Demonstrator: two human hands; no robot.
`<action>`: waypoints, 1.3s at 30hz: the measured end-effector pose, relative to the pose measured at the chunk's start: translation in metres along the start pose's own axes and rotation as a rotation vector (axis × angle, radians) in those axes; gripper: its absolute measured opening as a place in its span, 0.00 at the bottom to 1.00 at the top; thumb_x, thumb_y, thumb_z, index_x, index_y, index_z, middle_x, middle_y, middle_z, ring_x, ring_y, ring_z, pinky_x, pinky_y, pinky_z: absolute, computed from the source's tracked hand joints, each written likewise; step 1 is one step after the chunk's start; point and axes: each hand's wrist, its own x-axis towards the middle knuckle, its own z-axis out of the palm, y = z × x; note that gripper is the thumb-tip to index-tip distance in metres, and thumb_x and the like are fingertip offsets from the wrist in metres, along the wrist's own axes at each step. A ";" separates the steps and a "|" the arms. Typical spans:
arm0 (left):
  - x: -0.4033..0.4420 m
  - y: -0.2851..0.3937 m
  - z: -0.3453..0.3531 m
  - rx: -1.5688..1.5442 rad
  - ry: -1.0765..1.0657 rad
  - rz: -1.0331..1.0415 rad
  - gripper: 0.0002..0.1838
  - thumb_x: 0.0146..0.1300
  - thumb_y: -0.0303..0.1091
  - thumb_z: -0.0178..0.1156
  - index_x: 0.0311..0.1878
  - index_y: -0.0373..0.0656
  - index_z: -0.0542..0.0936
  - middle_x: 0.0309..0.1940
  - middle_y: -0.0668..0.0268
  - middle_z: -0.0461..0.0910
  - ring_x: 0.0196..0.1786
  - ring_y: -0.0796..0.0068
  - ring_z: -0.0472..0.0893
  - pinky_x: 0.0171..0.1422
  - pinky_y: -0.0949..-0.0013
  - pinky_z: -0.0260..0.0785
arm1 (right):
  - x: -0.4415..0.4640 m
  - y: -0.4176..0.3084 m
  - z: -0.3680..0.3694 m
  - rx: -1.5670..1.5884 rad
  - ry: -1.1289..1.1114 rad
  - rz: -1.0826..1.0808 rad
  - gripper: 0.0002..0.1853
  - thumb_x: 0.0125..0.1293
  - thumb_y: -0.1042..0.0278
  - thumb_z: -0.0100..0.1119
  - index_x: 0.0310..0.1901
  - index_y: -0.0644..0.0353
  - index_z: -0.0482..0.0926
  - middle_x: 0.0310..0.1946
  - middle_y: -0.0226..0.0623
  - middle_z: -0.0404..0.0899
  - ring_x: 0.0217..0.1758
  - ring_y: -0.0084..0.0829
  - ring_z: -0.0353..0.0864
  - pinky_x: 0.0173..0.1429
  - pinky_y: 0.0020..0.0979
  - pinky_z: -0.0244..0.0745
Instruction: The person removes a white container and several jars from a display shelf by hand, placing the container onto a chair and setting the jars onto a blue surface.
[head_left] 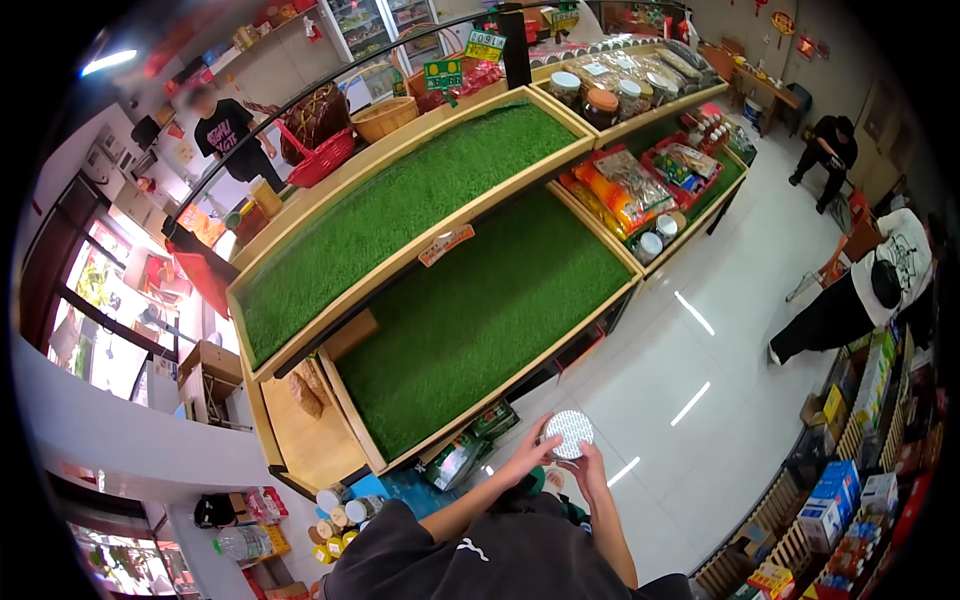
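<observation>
Close to my chest I hold a round container with a silvery-white patterned lid [570,433]; its sides are mostly hidden beneath the lid. My left hand [534,450] is closed round its left side. On the lower right, the fingers of my right hand [588,468] press against the same container. Just beyond my hands is the front edge of the lower display shelf [480,310], lined with green artificial grass. An upper shelf with the same green lining [400,220] rises behind it.
Jars [630,95] and packaged goods [630,190] fill the shelves at the far right. More lidded jars [340,510] are grouped at lower left. A stocked rack [830,500] lines the right side. Three people are around: one behind the shelves [222,130], two along the right.
</observation>
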 end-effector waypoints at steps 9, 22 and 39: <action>0.093 0.070 -0.020 -0.103 0.051 0.045 0.38 0.66 0.57 0.53 0.75 0.56 0.52 0.65 0.64 0.65 0.50 0.71 0.76 0.49 0.67 0.73 | 0.111 -0.079 0.024 -0.163 -0.002 0.085 0.31 0.64 0.48 0.51 0.61 0.62 0.64 0.52 0.43 0.76 0.52 0.36 0.78 0.54 0.38 0.75; 0.145 0.191 -0.080 -0.231 0.413 0.362 0.34 0.71 0.52 0.46 0.76 0.56 0.49 0.70 0.50 0.58 0.56 0.55 0.77 0.60 0.57 0.70 | 0.281 -0.270 0.182 -0.135 -0.285 -0.016 0.36 0.62 0.46 0.56 0.65 0.61 0.60 0.59 0.45 0.69 0.61 0.41 0.71 0.57 0.42 0.76; 0.185 0.118 -0.022 -0.499 1.034 0.134 0.26 0.69 0.46 0.51 0.66 0.44 0.66 0.55 0.60 0.77 0.53 0.68 0.78 0.55 0.65 0.69 | 0.655 -0.439 0.306 -0.147 -0.182 -0.170 0.44 0.56 0.41 0.64 0.69 0.53 0.58 0.65 0.40 0.60 0.66 0.40 0.63 0.65 0.45 0.68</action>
